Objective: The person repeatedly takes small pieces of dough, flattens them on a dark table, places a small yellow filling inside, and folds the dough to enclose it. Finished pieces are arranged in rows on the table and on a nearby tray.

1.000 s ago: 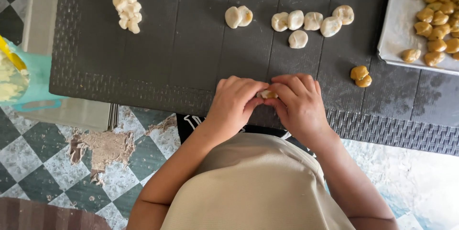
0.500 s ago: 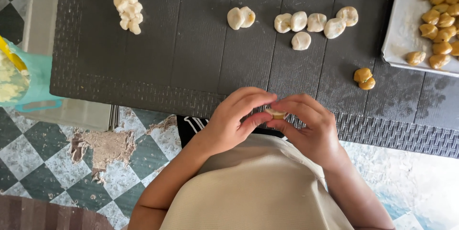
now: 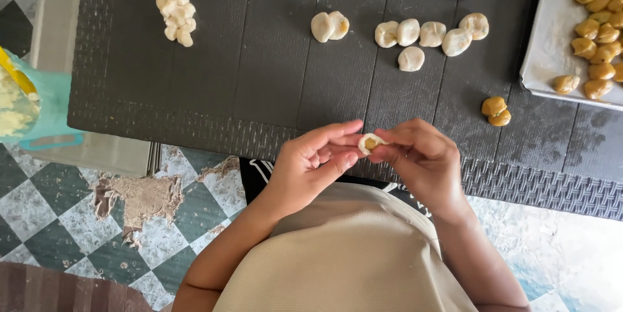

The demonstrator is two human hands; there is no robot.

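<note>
My left hand [image 3: 311, 159] and my right hand [image 3: 425, 159] meet over the near edge of the dark table [image 3: 259, 78]. Between their fingertips they pinch one small white dough ball [image 3: 370, 144] with a brown filling showing in its middle. Further out on the table lie a pair of white dough pieces [image 3: 329, 26], a row of several more white dough balls [image 3: 428, 36], and two brown filling balls [image 3: 496, 111] to the right.
A clump of white dough bits [image 3: 175, 17] lies at the table's far left. A metal tray [image 3: 551, 46] at the right holds several brown filling balls. A teal container [image 3: 39, 108] stands left of the table over a checkered floor [image 3: 78, 221].
My hands have drawn back slightly toward my body and opened up, so the dough ball with its filling now shows between the fingertips. The table's items lie as before.
</note>
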